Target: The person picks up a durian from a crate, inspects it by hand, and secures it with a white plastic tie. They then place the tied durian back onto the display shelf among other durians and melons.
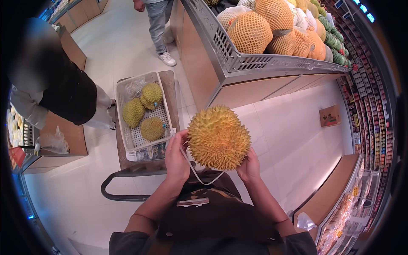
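Note:
Between my two hands a large yellow-brown durian (219,138) is held up in front of my dark apron. My left hand (177,156) supports its left side, with the fingertips behind the spiky husk. On the lower right, my right hand (249,165) grips it, partly hidden by the fruit. A thin white cord (198,179) hangs in a loop from near my left hand, below the durian. To the left, a white plastic basket (128,145) holds three greener durians: one at the upper right (151,95), one at the left (133,112) and one lower (152,128).
The basket rests on a platform cart (122,159) with a black handle (106,191). A person in a black apron (71,92) stands left of it; another person's legs (157,28) are farther off. A grey crate (234,63) of netted fruit tops a wooden counter (200,63). A cardboard box (330,116) sits right.

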`<state>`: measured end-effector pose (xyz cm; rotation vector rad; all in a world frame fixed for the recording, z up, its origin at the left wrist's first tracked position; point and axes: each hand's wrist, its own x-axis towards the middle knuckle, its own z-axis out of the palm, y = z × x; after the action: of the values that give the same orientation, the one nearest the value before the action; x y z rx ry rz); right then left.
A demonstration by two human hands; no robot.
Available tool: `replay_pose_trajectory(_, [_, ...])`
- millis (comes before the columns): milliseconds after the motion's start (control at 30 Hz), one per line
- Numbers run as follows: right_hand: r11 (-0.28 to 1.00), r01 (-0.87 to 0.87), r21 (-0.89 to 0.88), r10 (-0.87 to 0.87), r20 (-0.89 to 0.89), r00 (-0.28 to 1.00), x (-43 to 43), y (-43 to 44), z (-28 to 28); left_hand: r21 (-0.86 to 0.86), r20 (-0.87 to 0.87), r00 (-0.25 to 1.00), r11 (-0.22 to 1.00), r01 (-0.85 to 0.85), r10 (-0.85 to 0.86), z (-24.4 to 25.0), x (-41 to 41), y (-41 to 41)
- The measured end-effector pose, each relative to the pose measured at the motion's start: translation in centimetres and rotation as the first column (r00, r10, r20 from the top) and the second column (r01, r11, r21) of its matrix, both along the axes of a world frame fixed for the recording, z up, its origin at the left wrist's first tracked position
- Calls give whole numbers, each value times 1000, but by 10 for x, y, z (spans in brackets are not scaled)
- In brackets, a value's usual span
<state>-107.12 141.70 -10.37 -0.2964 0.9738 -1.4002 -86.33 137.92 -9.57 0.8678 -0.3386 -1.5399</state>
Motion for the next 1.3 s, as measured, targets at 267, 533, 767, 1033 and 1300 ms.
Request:
replay_pose_trajectory(267, [993, -99, 67, 98, 23, 995, -80, -17, 3, 52, 17, 995, 994, -96, 95, 14, -82, -10])
replay_pose_trajectory(533, [979, -175, 101, 173, 28, 984, -130, -46, 15, 161, 41, 981, 968, -193, 189, 24, -130, -41])
replay_pose_trajectory(767, [936, -350, -18, 350, -33, 936, -132, -110, 29, 100, -8, 954, 950, -296, 298, 34, -125, -84])
replay_pose_trajectory(1033, [905, -416, -91, 409, -82, 909, -83, -204, 48, 93, 29, 941, 936, -339, 338, 45, -72, -173])
replay_pose_trajectory(1300, [935, -344, -81, 340, -57, 939, -34, -280, 58, 79, 30, 948, 944, -319, 318, 63, -19, -263])
